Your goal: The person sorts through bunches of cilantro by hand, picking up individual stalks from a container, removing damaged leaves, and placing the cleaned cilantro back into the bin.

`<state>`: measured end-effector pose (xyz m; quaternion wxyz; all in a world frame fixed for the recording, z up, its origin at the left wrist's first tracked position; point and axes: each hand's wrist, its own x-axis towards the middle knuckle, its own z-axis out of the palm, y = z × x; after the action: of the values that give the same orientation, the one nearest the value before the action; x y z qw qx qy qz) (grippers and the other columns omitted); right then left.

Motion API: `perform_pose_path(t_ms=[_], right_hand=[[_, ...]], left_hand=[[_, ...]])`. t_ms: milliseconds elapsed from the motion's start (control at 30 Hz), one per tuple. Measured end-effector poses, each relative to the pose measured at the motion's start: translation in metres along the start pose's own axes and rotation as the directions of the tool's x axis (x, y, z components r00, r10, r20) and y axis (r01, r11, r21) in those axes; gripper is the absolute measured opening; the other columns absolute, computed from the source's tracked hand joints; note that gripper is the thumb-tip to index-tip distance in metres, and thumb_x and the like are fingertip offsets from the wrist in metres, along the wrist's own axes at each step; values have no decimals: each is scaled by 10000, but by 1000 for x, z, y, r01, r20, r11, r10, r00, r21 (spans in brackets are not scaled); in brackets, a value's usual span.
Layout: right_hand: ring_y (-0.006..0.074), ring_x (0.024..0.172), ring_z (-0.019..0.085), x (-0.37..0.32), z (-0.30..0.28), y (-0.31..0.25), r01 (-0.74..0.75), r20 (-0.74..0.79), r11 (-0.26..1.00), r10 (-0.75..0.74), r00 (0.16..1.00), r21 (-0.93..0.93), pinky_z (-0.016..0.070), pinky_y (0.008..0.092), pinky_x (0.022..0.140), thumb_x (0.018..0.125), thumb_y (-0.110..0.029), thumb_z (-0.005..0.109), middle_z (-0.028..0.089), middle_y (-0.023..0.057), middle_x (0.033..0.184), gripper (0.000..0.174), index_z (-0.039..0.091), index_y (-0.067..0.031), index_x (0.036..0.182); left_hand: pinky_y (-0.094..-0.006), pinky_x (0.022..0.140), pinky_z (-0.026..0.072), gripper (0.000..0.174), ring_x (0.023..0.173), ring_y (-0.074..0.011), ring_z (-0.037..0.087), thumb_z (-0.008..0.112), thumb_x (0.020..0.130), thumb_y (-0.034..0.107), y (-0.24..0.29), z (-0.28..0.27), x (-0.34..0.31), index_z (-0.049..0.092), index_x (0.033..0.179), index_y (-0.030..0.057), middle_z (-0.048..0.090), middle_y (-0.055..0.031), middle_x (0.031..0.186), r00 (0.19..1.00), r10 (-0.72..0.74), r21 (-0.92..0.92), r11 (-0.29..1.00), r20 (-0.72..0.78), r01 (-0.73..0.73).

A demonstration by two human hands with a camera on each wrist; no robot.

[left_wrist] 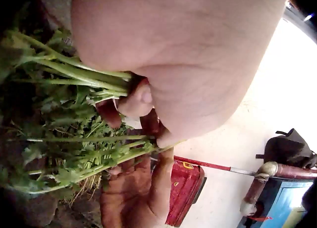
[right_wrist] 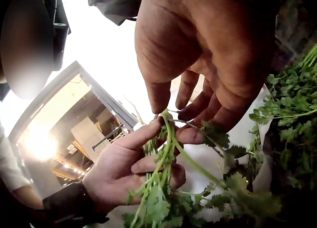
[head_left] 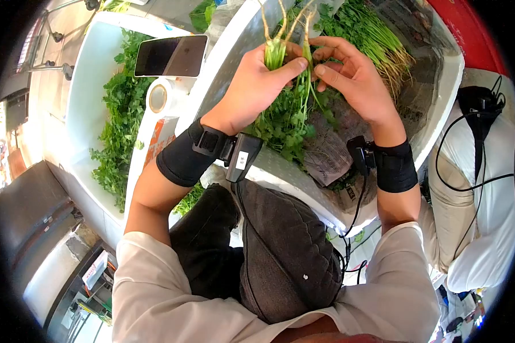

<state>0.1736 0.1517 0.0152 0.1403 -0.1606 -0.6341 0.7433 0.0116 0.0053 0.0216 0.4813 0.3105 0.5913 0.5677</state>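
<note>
My left hand [head_left: 252, 83] grips a small bunch of coriander [head_left: 274, 52], its pale roots pointing up and its leaves hanging down. Beside it, a single coriander plant [head_left: 306, 54] stands between both hands, with my left thumb lying against its stem. My right hand [head_left: 357, 83] pinches thin stems of this plant between thumb and fingers, as the right wrist view shows at the stem top [right_wrist: 167, 115]. In the left wrist view, the bunch's green stems [left_wrist: 94, 79] run into the left fist. Both hands are over a white foam box [head_left: 446, 108].
A pile of coriander [head_left: 372, 34] with roots lies inside the box, near newspaper [head_left: 332, 146]. At left, a second white box [head_left: 86, 86] holds leafy greens [head_left: 123, 120]. A phone [head_left: 171, 56] rests by a tape roll [head_left: 158, 96]. Another person's leg [head_left: 446, 211] is at right.
</note>
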Motion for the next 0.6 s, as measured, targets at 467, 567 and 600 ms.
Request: perform_pose_path(t_ms=[467, 567, 600], right_hand=[[159, 743, 635, -2, 1, -13, 169, -43, 722, -265, 963, -671, 493, 278, 647, 856, -95, 800, 672, 54, 896, 227, 739, -26, 1063], [216, 740, 648, -2, -2, -13, 238, -3, 628, -357, 934, -741, 500, 298, 635, 847, -97, 802, 675, 82, 906, 206, 742, -20, 1028], [229, 745, 652, -3, -2, -15, 241, 2, 609, -365, 931, -755, 504, 305, 638, 854, -95, 796, 675, 90, 906, 187, 743, -20, 1016]], left_hand=[[-226, 713, 462, 232, 797, -41, 562, 685, 1010, 199, -9, 2, 2, 674, 1183, 44, 641, 55, 910, 999, -46, 43, 998, 16, 45], [-227, 718, 461, 242, 799, -40, 559, 684, 1009, 201, -5, 2, 0, 675, 1181, 32, 641, 55, 901, 999, -37, 120, 992, 20, 34], [-231, 731, 467, 255, 809, -43, 563, 684, 1007, 205, -3, 2, 0, 674, 1185, 23, 648, 49, 907, 998, -49, 154, 987, 31, 43]])
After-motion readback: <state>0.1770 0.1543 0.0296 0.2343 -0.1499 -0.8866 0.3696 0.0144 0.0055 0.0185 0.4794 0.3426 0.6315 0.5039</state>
